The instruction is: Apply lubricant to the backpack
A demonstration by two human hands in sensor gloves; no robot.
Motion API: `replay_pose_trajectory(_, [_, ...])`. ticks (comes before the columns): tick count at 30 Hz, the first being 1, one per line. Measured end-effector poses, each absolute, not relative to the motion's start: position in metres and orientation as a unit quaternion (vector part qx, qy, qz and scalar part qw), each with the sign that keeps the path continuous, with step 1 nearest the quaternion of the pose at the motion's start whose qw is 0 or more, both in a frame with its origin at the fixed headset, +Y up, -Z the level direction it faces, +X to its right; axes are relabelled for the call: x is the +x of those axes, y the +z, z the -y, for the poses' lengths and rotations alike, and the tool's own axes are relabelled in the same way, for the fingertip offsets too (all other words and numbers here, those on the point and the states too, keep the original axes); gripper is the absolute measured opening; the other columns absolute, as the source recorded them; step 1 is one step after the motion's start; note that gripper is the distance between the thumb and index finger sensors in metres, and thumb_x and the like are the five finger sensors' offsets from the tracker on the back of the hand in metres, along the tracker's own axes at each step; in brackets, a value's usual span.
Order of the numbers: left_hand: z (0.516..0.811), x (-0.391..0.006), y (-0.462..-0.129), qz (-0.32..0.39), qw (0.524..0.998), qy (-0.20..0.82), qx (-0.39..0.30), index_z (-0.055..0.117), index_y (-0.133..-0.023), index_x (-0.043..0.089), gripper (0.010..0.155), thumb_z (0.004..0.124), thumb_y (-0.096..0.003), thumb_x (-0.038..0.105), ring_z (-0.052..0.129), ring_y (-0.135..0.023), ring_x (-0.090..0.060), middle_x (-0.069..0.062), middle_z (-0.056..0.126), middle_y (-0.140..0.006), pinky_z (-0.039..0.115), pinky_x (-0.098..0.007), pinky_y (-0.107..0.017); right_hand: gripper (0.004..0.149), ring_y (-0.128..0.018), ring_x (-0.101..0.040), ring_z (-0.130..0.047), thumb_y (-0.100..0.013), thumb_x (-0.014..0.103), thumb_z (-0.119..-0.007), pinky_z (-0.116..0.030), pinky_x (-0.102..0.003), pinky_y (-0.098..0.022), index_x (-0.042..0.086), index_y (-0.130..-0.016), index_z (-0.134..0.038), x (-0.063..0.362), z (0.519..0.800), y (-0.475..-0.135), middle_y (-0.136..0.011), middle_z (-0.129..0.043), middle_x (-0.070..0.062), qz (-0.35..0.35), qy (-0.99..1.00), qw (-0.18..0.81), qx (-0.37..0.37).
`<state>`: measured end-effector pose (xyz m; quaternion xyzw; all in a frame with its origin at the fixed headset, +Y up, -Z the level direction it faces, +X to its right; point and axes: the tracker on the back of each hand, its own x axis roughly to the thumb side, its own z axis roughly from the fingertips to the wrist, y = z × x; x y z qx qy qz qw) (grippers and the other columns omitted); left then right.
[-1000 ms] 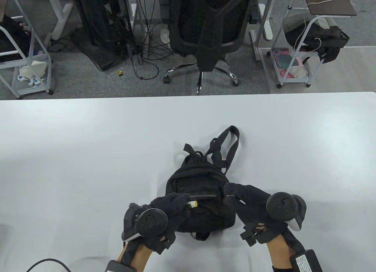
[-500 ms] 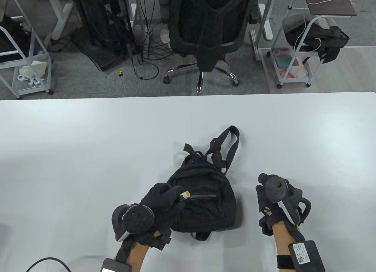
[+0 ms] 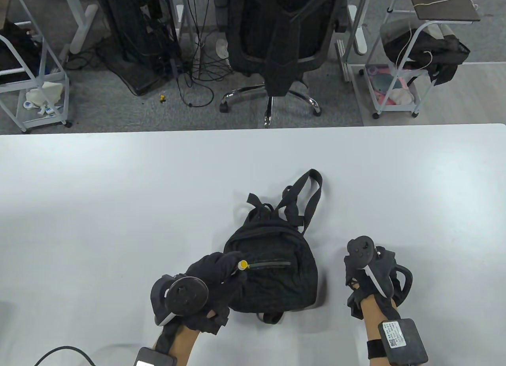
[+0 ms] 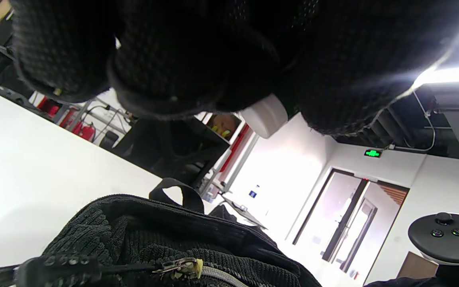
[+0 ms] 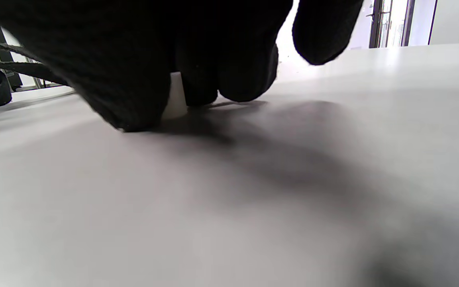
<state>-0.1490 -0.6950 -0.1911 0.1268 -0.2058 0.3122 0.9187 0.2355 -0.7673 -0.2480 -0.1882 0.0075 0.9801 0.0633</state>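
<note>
An office or lab workroom: a wide white desk (image 3: 118, 176) fills the lower frame; beyond it, at top centre, a black mesh office chair (image 3: 282, 37) stands on grey carpet, cables (image 3: 193, 65) trail at upper left, and white wheeled carts (image 3: 399, 73) flank both top corners.

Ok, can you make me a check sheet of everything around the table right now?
Surface: white table, bare around the bag.
Job's things: black backpack lying flat, straps toward the far edge; yellow-tipped lubricant stick at the left end of its front zipper.
Clutter: small white piece on the table under the right fingers, cannot tell what.
Hands: left hand holds the stick against the zipper; right hand rests on the table beside the bag, apart from it.
Cables: black cord at the near left edge; tangled wires on the floor.
Surroundings: office chair, white carts.
</note>
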Motion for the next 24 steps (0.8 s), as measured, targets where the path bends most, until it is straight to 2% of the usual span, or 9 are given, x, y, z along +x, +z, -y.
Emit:
replay_pose_trajectory(6, [0.698, -0.153, -0.194, 0.191, 0.92, 0.321, 0.12, 0.091, -0.083, 0.02, 0.054, 0.104, -0.0363, 0.043, 0.109, -0.038, -0.03, -0.007, 0.102, -0.069, 0.093, -0.057, -0.04, 0.057, -0.09, -0.024, -0.089, -0.042, 0.046, -0.099, -0.065, -0.055, -0.074, 0.039, -0.094, -0.079, 0.241, 0.764, -0.246, -0.098, -0.083, 0.005, -0.023, 0.979, 0.085, -0.183])
replay_pose_trajectory(8, [0.7, -0.156, -0.195, 0.183, 0.919, 0.328, 0.121, 0.093, -0.082, 0.021, 0.052, 0.105, -0.0353, 0.042, 0.11, -0.039, -0.029, -0.006, 0.103, -0.07, 0.093, -0.056, -0.041, 0.061, -0.094, -0.026, -0.087, -0.041, 0.045, -0.101, -0.061, -0.059, -0.075, 0.039, -0.096, -0.077, 0.243, 0.76, -0.245, -0.101, -0.08, 0.005, -0.029, 0.979, 0.103, -0.172])
replay_pose_trajectory(14, [0.703, -0.16, -0.198, 0.178, 0.9, 0.384, 0.108, 0.095, -0.081, 0.018, 0.053, 0.105, -0.0348, 0.041, 0.112, -0.039, -0.027, -0.007, 0.105, -0.07, 0.094, -0.055, -0.041, 0.068, -0.102, -0.029, -0.08, -0.039, 0.048, -0.103, -0.056, -0.062, -0.077, 0.04, -0.099, -0.073, 0.241, 0.735, -0.238, -0.107, -0.073, 0.006, 0.018, 0.981, 0.132, -0.142])
replay_pose_trajectory(21, [0.712, -0.156, -0.202, 0.215, 0.83, 0.509, 0.067, 0.092, -0.083, 0.017, 0.052, 0.104, -0.0358, 0.036, 0.112, -0.044, -0.026, -0.007, 0.102, -0.074, 0.093, -0.054, -0.044, 0.064, -0.096, -0.026, -0.085, -0.038, 0.051, -0.1, -0.061, -0.06, -0.074, 0.039, -0.096, -0.076, 0.211, 0.703, -0.216, -0.103, -0.078, 0.006, 0.101, 0.973, 0.208, -0.009])
replay_pose_trajectory(24, [0.714, -0.154, -0.202, 0.222, 0.807, 0.544, 0.055, 0.09, -0.084, 0.017, 0.053, 0.103, -0.0365, 0.036, 0.112, -0.047, -0.027, -0.007, 0.102, -0.075, 0.092, -0.055, -0.049, 0.061, -0.094, -0.024, -0.088, -0.039, 0.051, -0.098, -0.064, -0.058, -0.073, 0.04, -0.096, -0.076, 0.195, 0.7, -0.21, -0.102, -0.079, 0.007, 0.08, 0.95, 0.278, 0.117])
